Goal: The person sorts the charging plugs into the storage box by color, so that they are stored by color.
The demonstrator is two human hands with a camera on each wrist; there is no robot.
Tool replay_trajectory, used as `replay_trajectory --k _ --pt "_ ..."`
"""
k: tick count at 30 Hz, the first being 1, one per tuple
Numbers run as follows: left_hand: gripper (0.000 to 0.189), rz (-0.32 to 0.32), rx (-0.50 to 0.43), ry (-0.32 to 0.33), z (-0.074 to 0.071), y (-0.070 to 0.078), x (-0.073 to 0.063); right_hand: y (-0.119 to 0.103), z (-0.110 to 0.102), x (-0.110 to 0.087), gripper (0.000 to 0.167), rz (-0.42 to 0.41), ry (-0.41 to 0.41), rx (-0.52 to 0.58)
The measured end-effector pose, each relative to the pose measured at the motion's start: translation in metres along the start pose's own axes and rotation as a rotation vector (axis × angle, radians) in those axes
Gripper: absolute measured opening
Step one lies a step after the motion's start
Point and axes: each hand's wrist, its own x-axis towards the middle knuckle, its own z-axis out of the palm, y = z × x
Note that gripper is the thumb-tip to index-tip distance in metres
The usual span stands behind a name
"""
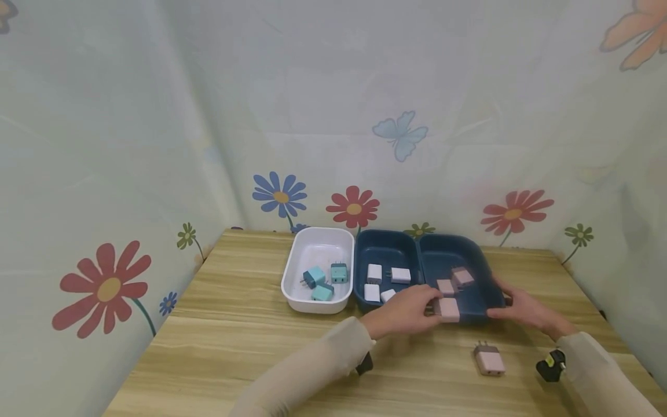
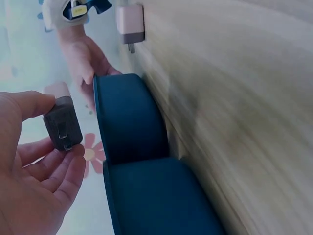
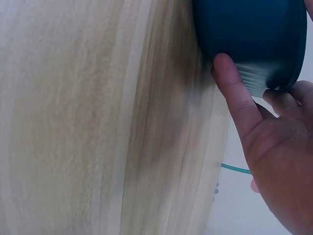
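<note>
My left hand point(image 1: 403, 311) pinches a pink and grey plug charger point(image 1: 448, 310) between thumb and fingers, over the front rim of the dark blue two-part tray point(image 1: 448, 250). Its prongs show in the left wrist view, on the charger's grey end point(image 2: 63, 122). At the tray's right end, my right hand point(image 1: 528, 311) grips the outer wall. Two pink chargers point(image 1: 461, 277) lie in the right compartment, and several white chargers point(image 1: 400, 275) in the left one. Another pink charger point(image 1: 490, 360) lies on the table in front of the tray, prongs pointing away from me.
A white box point(image 1: 318, 308) stands against the tray's left side, holding three teal chargers point(image 1: 339, 273). All of this is on a wood-grain table point(image 1: 219, 347). Behind the table hangs a pale curtain point(image 1: 323, 116) printed with flowers.
</note>
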Motion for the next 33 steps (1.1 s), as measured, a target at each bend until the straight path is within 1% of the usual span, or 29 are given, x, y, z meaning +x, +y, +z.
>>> replay_trajectory --k 5,12,17,22,26,29,33 --pt "0.043 -0.011 0.002 0.015 0.001 0.000 0.011 0.003 0.000 0.001 0.098 0.001 -0.001 0.002" --pt "0.041 -0.032 -0.016 0.025 0.007 -0.002 0.025 0.004 0.001 0.000 0.097 -0.019 0.003 0.007" --pt "0.043 -0.043 0.001 0.044 0.010 -0.003 0.032 0.004 0.001 0.001 0.097 -0.035 0.010 0.020" --pt "0.044 -0.065 0.029 0.044 0.012 -0.004 0.037 0.007 0.001 0.001 0.098 -0.058 0.015 0.023" --pt "0.042 -0.072 0.020 0.054 0.014 -0.005 0.041 0.010 0.001 0.002 0.098 -0.073 0.016 0.019" --pt "0.041 -0.077 0.012 0.058 0.017 -0.007 0.044 0.011 0.001 0.002 0.098 -0.072 0.015 0.021" --pt "0.041 -0.089 0.041 0.050 0.021 -0.009 0.048 0.010 0.001 0.002 0.099 -0.071 0.013 0.026"
